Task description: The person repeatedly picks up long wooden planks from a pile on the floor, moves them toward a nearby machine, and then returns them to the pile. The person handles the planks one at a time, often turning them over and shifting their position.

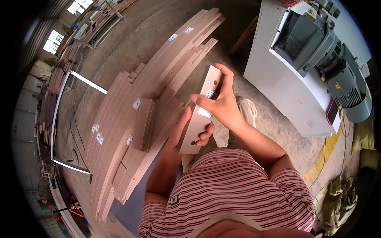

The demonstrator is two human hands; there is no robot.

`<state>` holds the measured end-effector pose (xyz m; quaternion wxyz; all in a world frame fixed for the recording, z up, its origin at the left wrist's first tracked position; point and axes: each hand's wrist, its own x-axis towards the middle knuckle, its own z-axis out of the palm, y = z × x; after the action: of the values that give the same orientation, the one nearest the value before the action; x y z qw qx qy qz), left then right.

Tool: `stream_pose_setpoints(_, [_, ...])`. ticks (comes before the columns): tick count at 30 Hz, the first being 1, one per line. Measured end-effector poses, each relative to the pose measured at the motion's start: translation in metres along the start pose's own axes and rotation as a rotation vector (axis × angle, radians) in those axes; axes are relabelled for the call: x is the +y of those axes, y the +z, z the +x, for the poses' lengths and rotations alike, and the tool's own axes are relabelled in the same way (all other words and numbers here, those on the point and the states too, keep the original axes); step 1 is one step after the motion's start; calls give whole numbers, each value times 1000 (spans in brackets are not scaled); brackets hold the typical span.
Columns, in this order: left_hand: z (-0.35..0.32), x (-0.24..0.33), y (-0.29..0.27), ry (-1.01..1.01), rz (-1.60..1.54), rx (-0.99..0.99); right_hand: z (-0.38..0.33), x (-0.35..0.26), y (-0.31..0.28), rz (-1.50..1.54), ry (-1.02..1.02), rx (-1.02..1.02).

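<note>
In front of my chest I hold a short, thick beige board (pixel 191 133) tilted lengthwise between both hands. Its upper face has a dark round hole near each end. A white printed label (pixel 205 112) lies across the middle of that face. My left hand (pixel 183 129) wraps around the near part, its thumb along the left edge and its fingertips curling over the right edge. My right hand (pixel 223 101) grips the far part, fingers along the right side. Its thumb reaches across the face beside the label and partly covers it.
Long beige boards (pixel 147 85) lie stacked to the left, several with white labels; shorter pieces (pixel 145 123) rest on top. A white-grey machine cabinet (pixel 274 83) with a grey motor (pixel 343 85) stands at right. A white metal frame (pixel 59 103) is farther left. Crumpled green sacking (pixel 337 202) lies lower right.
</note>
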<state>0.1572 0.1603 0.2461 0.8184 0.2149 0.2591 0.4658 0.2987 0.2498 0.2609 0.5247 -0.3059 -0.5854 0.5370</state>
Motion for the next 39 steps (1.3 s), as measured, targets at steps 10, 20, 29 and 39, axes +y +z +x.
stream_pose_setpoints(10, [-46, 35, -59, 474, 1845, 1054, 90, 17, -77, -436, -311, 44])
stream_pose_setpoints(20, [-114, 31, -211, 296, 1985, 1357, 320, -47, -312, -1482, -570, 933])
stream_pose_setpoints(29, [-141, 42, -205, 227, 1899, 1225, 416, -36, -285, -1733, -496, 460])
stream_pose_setpoints(39, [-134, 76, -186, 47, 1527, 1082, 534, -5, -296, -2109, 168, 191])
